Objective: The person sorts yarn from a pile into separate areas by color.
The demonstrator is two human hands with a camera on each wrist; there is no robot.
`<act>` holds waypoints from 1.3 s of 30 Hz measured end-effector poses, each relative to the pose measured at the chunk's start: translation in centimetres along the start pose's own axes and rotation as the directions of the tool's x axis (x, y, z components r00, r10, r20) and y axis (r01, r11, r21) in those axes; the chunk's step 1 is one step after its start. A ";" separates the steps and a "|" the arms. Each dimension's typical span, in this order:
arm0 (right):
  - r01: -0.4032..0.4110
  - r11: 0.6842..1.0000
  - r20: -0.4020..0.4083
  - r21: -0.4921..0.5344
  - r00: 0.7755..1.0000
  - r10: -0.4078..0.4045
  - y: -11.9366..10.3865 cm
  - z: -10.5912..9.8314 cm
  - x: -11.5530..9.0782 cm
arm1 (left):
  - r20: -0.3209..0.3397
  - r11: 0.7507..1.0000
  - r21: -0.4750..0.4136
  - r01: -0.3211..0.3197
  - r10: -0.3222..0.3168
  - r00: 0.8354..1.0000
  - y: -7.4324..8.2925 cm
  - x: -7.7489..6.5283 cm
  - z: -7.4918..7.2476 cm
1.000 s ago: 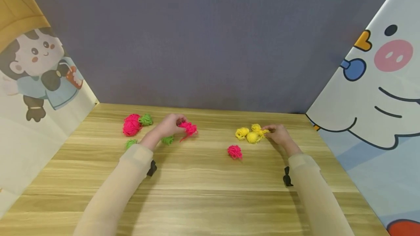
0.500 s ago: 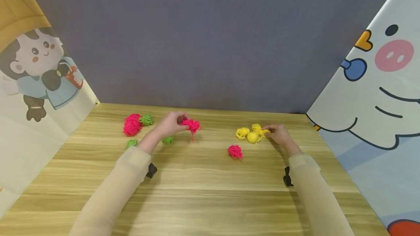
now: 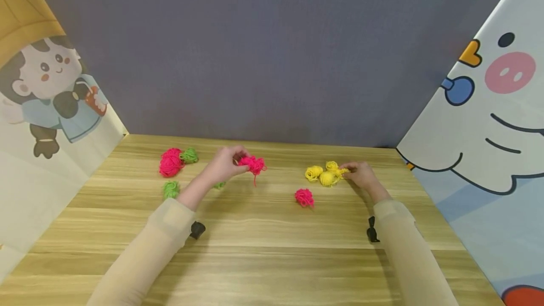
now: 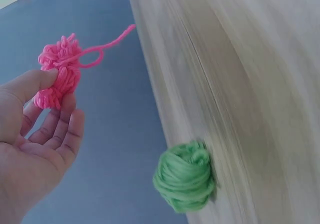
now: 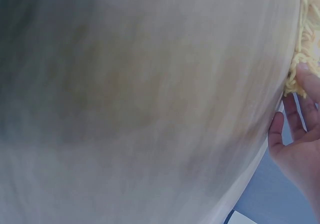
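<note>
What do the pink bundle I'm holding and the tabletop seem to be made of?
The pink bundle looks like soft, matte yarn, with looped strands; wool or acrylic, I can't tell. The tabletop looks like smooth wood or wood-print laminate, from its striped grain.

The yarn point(image 3: 254, 165) is pink, yellow or green (table point(image 3: 272, 268) streaky tan).

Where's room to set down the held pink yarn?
Free: wood-grain tabletop between the beige sleeves, nearer than the lone pink yarn ball. Crowded: around the yellow yarn balls at the right hand, and, at left, around green yarn balls.
</note>
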State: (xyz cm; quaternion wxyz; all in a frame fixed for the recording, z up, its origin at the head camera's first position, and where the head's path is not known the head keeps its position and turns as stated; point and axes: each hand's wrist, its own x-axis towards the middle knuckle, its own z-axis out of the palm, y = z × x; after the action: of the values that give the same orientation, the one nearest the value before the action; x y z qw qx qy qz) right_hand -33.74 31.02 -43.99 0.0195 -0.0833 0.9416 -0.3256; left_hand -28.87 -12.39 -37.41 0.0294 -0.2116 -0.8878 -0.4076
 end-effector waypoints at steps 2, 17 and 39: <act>-0.012 1.000 0.000 -0.018 1.000 0.012 0.1 0.2 0.2 | -0.018 1.000 0.001 -0.015 0.015 1.000 0.4 -0.2 0.2; -0.009 1.000 -0.025 -0.022 1.000 0.009 0.1 0.3 0.3 | -0.143 0.986 0.071 -0.152 0.161 0.977 2.7 -1.9 2.4; -0.012 1.000 -0.004 -0.009 1.000 0.012 0.0 0.2 0.1 | -0.128 0.980 -0.065 -0.187 0.178 0.976 5.4 -3.4 7.5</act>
State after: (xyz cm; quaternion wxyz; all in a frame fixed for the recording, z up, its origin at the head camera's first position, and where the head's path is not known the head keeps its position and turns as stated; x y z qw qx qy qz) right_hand -33.82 30.91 -44.11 0.0193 -0.0773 0.9436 -0.3214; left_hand -22.69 -4.99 -39.35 0.1125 -0.2681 -0.8450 -0.4489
